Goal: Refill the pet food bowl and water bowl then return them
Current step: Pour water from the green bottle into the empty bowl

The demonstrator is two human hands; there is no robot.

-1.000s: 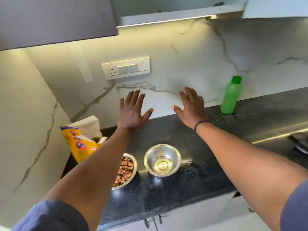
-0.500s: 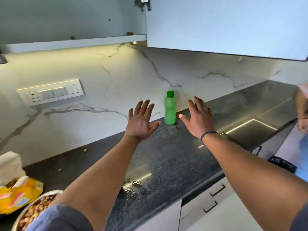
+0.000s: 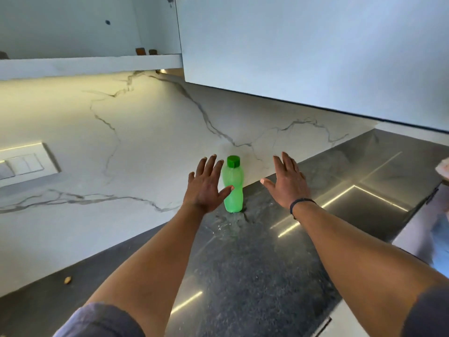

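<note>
A green water bottle (image 3: 232, 184), cap on, stands upright on the dark counter (image 3: 255, 271) against the marble wall, a small puddle at its base. The left hand (image 3: 206, 188) reaches in beside it, grip spread, thumb overlapping the bottle; contact is unclear. The right hand (image 3: 286, 183), to the bottle's right, is also spread and empty. Neither pet bowl is in view, so the water refill and the return apparently remain ahead.

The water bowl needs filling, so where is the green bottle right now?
The green bottle stands upright on the dark counter against the marble wall, between the open left hand and right hand.
</note>
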